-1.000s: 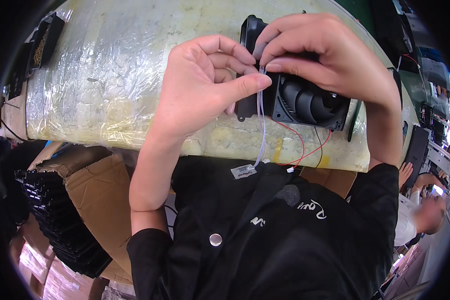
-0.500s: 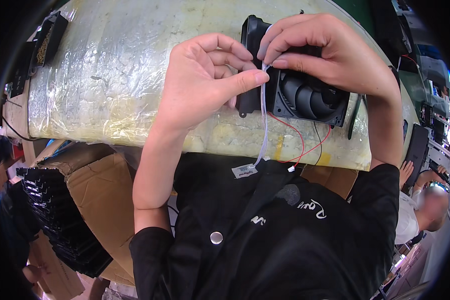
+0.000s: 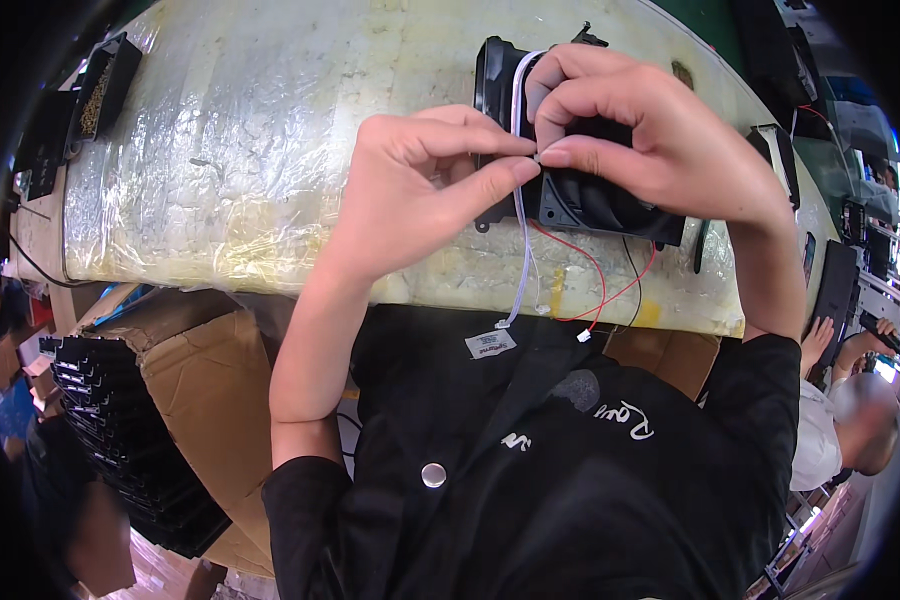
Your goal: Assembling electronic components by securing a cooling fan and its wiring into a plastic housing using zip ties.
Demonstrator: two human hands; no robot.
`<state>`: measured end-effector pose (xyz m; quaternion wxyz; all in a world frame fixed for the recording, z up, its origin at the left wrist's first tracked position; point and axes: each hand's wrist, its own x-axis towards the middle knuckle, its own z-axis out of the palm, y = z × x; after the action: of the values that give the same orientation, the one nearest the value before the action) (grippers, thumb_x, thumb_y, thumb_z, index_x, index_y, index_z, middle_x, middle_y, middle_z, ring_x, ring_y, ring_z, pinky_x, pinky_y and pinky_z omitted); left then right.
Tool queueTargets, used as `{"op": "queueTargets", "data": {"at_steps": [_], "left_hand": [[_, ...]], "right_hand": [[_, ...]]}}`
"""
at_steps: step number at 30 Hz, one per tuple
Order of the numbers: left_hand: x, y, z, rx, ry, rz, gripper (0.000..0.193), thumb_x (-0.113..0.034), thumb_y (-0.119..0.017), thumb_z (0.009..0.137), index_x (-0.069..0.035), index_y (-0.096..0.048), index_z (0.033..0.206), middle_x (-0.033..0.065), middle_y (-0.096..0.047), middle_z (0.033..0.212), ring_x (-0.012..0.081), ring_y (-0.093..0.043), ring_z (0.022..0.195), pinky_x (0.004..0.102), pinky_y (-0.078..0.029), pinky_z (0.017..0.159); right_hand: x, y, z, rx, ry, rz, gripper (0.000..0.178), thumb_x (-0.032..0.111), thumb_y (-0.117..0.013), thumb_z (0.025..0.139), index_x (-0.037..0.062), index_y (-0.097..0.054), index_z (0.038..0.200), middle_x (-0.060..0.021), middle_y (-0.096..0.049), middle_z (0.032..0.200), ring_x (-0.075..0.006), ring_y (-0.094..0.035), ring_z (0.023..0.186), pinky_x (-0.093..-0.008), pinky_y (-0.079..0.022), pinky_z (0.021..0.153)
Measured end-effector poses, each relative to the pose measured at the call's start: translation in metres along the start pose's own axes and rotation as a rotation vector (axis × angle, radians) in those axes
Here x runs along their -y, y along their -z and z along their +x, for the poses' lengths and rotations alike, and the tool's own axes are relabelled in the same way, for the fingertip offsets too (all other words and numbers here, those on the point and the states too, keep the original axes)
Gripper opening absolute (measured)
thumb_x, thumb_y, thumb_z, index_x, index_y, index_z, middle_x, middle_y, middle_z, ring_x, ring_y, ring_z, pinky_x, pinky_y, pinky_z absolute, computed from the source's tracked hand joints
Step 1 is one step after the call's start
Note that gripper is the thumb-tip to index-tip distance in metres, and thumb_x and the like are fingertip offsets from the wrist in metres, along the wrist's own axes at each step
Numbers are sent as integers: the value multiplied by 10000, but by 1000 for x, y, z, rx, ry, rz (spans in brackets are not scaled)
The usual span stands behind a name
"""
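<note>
Plastic-wrapped tabletop point(image 3: 240, 130) bears a black fan point(image 3: 562, 208); left hand point(image 3: 405, 190) and right hand point(image 3: 655, 140) now pinch one tiny piece point(image 3: 537, 157); pale cable point(image 3: 517, 100) arches behind; work seemingly narrows there.

A wide fisheye on the wearer's head looks steeply down, upright and unmirrored, close above the left hand point(image 3: 410, 190) near twelve o'clock and the right hand point(image 3: 650, 140) between one and two, with the worktop point(image 3: 260, 150) beneath them and the wearer's black shirt point(image 3: 510, 500) toward five
</note>
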<state>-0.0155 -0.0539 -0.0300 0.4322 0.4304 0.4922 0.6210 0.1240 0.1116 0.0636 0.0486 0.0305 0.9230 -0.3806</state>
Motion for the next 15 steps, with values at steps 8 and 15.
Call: {"op": "queueTargets", "data": {"at_steps": [8, 15], "left_hand": [[3, -15, -11, -127, -139, 82, 123, 2, -726, 806, -7, -746, 927, 1, -638, 793, 13, -460, 512, 191, -345, 477], [0, -28, -15, -212, -267, 372, 163, -7, -708, 820, -1, -735, 981, 25, -610, 775, 40, -497, 551, 211, -371, 488]], "right_hand": [[1, -24, -17, -204, 72, -184, 110, 122, -684, 844, 33, -621, 861, -69, -589, 1016, -250, -553, 1028, -370, -315, 1018], [20, -24, -20, -225, -31, -336, 95, 115, -676, 848, 36, -626, 865, -58, -594, 957, -260, -551, 985, -374, -339, 959]]}}
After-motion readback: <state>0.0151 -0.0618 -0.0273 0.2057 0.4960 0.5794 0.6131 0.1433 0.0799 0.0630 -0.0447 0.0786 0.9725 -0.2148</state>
